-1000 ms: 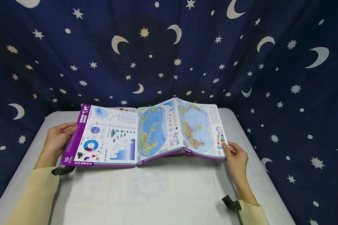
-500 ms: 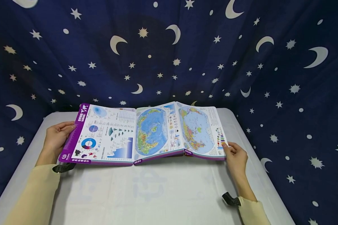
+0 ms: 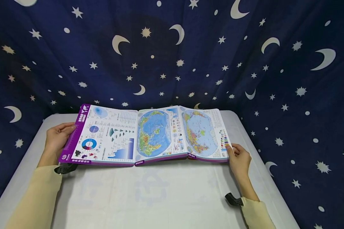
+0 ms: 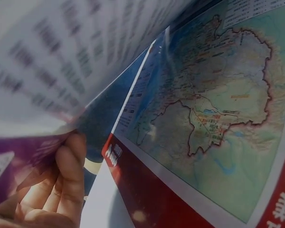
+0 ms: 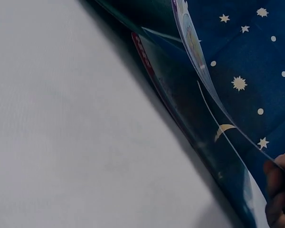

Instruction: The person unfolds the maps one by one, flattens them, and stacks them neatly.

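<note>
A laminated folding world map with purple borders is spread across the far part of the table, its panels joined at folds. Charts fill the left panel; two oval world maps show on the others. The fold between those ovals rises slightly. My left hand pinches the purple left edge, and my right hand pinches the lower right corner between thumb and fingers. Beneath the raised panel, the left wrist view reveals another map face with a red border. In the right wrist view, part of my right hand grips the sheet's edge.
A white cloth covers the table, with faint blue marks showing on it. Close behind the map and along the sides hangs a dark blue curtain printed with moons and stars. Black wrist devices sit at both sleeve cuffs.
The map's left part has shifted a little left with my left hand. The raised fold between the oval maps has sunk, so the panels lie flatter. Both hands keep their hold.
</note>
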The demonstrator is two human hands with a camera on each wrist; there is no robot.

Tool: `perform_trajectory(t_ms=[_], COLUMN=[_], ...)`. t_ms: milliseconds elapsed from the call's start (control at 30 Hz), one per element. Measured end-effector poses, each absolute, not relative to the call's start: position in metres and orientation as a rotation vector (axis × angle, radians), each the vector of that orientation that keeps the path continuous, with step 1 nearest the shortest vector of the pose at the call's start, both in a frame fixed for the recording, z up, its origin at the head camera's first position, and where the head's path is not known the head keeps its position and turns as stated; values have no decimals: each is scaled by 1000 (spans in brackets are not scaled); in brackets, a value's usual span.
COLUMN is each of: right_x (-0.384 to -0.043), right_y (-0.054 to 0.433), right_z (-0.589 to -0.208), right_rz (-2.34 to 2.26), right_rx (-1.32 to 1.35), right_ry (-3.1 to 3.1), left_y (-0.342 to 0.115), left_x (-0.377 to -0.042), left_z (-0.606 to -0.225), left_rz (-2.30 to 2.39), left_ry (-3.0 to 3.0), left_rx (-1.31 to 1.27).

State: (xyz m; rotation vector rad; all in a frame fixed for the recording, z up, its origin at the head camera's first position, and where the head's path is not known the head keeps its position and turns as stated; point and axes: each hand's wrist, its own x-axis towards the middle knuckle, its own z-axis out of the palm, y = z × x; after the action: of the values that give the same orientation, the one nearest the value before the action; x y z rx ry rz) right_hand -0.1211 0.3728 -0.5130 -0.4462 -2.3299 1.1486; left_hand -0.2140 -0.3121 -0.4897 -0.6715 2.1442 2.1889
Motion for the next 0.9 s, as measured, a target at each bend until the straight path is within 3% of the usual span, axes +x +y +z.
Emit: perform_trajectory(t_ms=[900], right_x=[-133], right_y=[387], right_z=[-538], right_rz=[925], right_rx=[-400], right_ry=[-2384], left_y=[-315], left_x=[-222], left_z=[-514], left_rz=[1916], left_ry=[2313], left_rx=[-735])
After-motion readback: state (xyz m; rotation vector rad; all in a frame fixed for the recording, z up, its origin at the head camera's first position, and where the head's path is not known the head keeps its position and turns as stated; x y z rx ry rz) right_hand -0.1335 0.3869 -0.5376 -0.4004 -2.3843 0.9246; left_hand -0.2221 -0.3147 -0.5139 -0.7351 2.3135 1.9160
